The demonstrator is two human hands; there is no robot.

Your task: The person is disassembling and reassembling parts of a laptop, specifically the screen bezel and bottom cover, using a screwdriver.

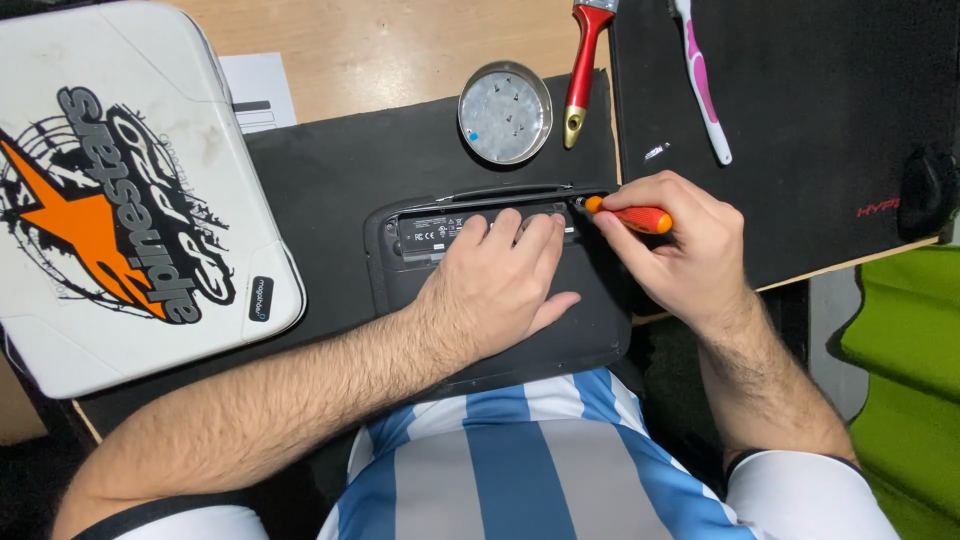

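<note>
A dark grey device [395,285], turned face down, lies on a black mat in front of me. My left hand [500,285] rests flat on its back, fingers spread near the label strip. My right hand [675,245] grips a small orange-handled screwdriver [630,215]. Its tip points into the device's upper right corner. The tip itself is hidden in the recess.
A round metal dish [505,112] holding small screws sits behind the device. A red-handled brush [582,70] and a pink and white toothbrush [702,85] lie beyond. A white padded case [120,190] fills the left. One loose screw [655,152] lies on the black mat [830,120]. Green fabric [905,340] is at right.
</note>
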